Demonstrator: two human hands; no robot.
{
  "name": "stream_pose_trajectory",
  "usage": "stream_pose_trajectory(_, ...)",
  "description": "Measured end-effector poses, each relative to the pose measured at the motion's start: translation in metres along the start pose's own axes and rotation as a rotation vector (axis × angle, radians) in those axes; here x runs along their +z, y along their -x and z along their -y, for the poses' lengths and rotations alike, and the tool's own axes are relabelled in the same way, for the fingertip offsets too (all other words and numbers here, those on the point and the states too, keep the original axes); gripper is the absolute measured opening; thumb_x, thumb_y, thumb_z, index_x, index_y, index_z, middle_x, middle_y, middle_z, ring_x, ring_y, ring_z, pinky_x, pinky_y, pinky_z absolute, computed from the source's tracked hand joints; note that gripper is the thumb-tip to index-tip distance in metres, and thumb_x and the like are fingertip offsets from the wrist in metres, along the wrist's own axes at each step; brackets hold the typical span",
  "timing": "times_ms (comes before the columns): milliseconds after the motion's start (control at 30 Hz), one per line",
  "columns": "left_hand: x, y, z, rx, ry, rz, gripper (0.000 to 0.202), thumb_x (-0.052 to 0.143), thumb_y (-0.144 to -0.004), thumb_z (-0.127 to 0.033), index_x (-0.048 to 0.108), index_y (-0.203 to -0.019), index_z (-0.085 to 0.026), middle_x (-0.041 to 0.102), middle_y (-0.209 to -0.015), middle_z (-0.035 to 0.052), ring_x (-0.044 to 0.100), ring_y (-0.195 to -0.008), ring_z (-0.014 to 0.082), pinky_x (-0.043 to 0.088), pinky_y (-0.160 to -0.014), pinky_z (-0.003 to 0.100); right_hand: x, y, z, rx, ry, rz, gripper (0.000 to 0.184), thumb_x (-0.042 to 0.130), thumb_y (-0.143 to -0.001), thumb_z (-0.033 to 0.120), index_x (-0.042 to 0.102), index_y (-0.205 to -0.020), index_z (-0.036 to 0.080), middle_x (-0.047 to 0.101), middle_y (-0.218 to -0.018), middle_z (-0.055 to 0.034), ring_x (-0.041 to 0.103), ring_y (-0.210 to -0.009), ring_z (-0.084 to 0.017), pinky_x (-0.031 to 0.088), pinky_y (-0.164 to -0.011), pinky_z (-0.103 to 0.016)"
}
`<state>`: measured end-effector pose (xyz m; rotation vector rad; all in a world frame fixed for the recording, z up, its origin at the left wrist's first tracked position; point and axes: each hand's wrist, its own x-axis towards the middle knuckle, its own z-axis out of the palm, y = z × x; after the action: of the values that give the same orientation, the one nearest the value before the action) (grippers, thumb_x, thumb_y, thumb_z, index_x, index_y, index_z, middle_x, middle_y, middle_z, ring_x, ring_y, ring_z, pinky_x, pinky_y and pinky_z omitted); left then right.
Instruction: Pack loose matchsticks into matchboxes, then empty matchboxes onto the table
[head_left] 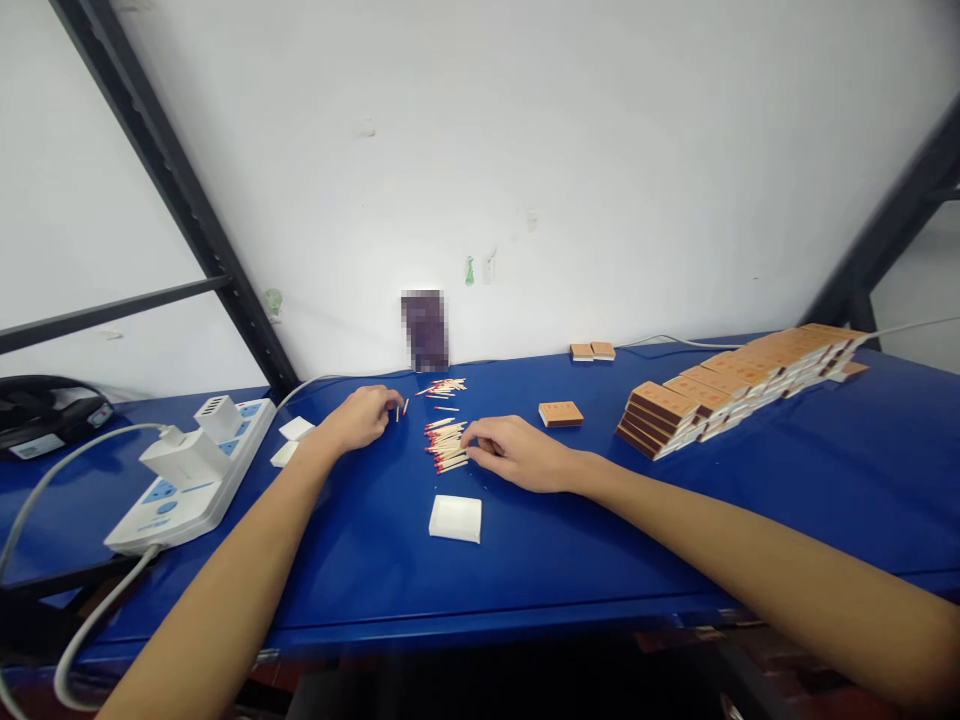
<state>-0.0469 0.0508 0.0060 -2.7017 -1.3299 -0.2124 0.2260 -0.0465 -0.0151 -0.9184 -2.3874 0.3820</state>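
Observation:
My left hand (367, 416) is over the blue table with its fingers curled together. Two matches (406, 407) show at its fingertips, standing or leaning there. My right hand (521, 452) rests beside a loose pile of red-tipped matches (447, 447), thumb and forefinger closed at the pile's right ends. Behind this pile lies a single match (447, 408), and a smaller heap of matches (448, 387) is farther back. Nearer to me sits a white open matchbox tray (456, 518).
A stepped stack of matchboxes (720, 385) stands on the right. One matchbox (560, 414) lies left of it, and two matchboxes (592, 352) sit at the back. A white power strip (195, 480) with cables and two white trays (296, 429) are on the left.

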Motion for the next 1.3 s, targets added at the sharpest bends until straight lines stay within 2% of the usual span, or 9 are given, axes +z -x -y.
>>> stream_pose_trajectory(167, -0.014, 0.005, -0.005, 0.018, 0.056, 0.088, 0.028, 0.048, -0.073, -0.015, 0.070, -0.090, -0.020, 0.070, -0.088, 0.0039, 0.063, -0.077, 0.0183, 0.045, -0.071, 0.026, 0.000, -0.001, 0.000, 0.015, 0.002, 0.005, 0.015, 0.048, -0.091, 0.021, 0.062, -0.096, 0.018, 0.056, -0.067, 0.0019, 0.046, -0.060, -0.012, 0.033, -0.061, -0.025)
stream_pose_trajectory(300, -0.016, 0.005, -0.006, 0.032, 0.122, 0.143, 0.025, 0.047, -0.076, -0.015, 0.070, -0.083, -0.020, 0.071, -0.085, 0.0024, 0.063, -0.074, 0.0163, 0.044, -0.069, 0.025, 0.000, -0.001, 0.001, 0.007, -0.003, 0.006, 0.015, 0.048, -0.091, 0.021, 0.062, -0.095, 0.017, 0.055, -0.067, 0.0018, 0.046, -0.060, -0.011, 0.033, -0.061, -0.025)
stream_pose_trajectory(433, -0.009, 0.004, 0.003, -0.021, 0.105, 0.061, 0.026, 0.053, -0.081, -0.028, 0.070, -0.099, -0.021, 0.069, -0.093, 0.0055, 0.063, -0.081, 0.0188, 0.045, -0.073, 0.027, 0.000, -0.001, 0.001, 0.017, 0.004, 0.014, 0.016, 0.048, -0.091, 0.021, 0.062, -0.096, 0.017, 0.057, -0.069, 0.0011, 0.047, -0.062, -0.012, 0.033, -0.062, -0.025)
stream_pose_trajectory(500, -0.006, 0.004, 0.009, -0.033, 0.101, 0.030, 0.028, 0.054, -0.081, -0.033, 0.071, -0.100, -0.021, 0.068, -0.098, 0.0066, 0.063, -0.086, 0.0203, 0.046, -0.076, 0.029, 0.000, -0.001, 0.001, 0.026, 0.010, 0.020, 0.016, 0.048, -0.091, 0.022, 0.062, -0.096, 0.017, 0.057, -0.069, 0.0011, 0.047, -0.061, -0.012, 0.033, -0.061, -0.025)
stream_pose_trajectory(633, -0.004, 0.006, 0.014, 0.023, 0.137, 0.028, 0.030, 0.048, -0.081, -0.024, 0.072, -0.099, -0.022, 0.069, -0.104, 0.0052, 0.063, -0.093, 0.0204, 0.046, -0.084, 0.029, 0.000, -0.001, 0.001, 0.028, 0.015, 0.032, 0.013, 0.050, -0.089, 0.022, 0.061, -0.093, 0.018, 0.053, -0.065, 0.0027, 0.045, -0.059, -0.011, 0.032, -0.060, -0.025)
stream_pose_trajectory(767, -0.003, 0.006, 0.012, 0.025, 0.128, 0.041, 0.039, 0.042, -0.075, -0.011, 0.073, -0.097, -0.022, 0.071, -0.097, 0.0048, 0.064, -0.089, 0.0193, 0.048, -0.081, 0.028, 0.000, -0.001, 0.001, 0.023, 0.020, 0.035, 0.012, 0.051, -0.089, 0.022, 0.062, -0.093, 0.018, 0.052, -0.066, 0.0027, 0.045, -0.060, -0.011, 0.032, -0.060, -0.025)
stream_pose_trajectory(1033, 0.006, 0.000, 0.018, 0.048, 0.073, -0.042, 0.026, 0.046, -0.084, -0.023, 0.070, -0.092, -0.020, 0.066, -0.103, 0.0086, 0.060, -0.097, 0.0221, 0.045, -0.091, 0.034, 0.001, -0.001, 0.001, 0.025, 0.040, 0.049, 0.014, 0.050, -0.090, 0.024, 0.062, -0.092, 0.019, 0.056, -0.070, 0.0010, 0.047, -0.063, -0.012, 0.032, -0.060, -0.025)
stream_pose_trajectory(1167, 0.000, 0.003, 0.016, 0.005, 0.102, -0.005, 0.021, 0.048, -0.083, -0.027, 0.068, -0.087, -0.019, 0.065, -0.094, 0.0078, 0.060, -0.087, 0.0209, 0.046, -0.083, 0.033, 0.001, -0.001, 0.001, 0.017, 0.043, 0.052, 0.015, 0.050, -0.091, 0.025, 0.063, -0.095, 0.019, 0.058, -0.072, 0.0005, 0.048, -0.064, -0.013, 0.033, -0.062, -0.025)
stream_pose_trajectory(1300, -0.010, 0.007, 0.000, 0.001, 0.168, 0.082, 0.020, 0.052, -0.079, -0.030, 0.069, -0.082, -0.019, 0.064, -0.089, 0.0058, 0.059, -0.081, 0.0191, 0.045, -0.077, 0.030, 0.001, -0.001, 0.001, 0.016, 0.049, 0.057, 0.016, 0.050, -0.091, 0.026, 0.063, -0.095, 0.019, 0.058, -0.073, -0.0002, 0.048, -0.065, -0.013, 0.033, -0.062, -0.026)
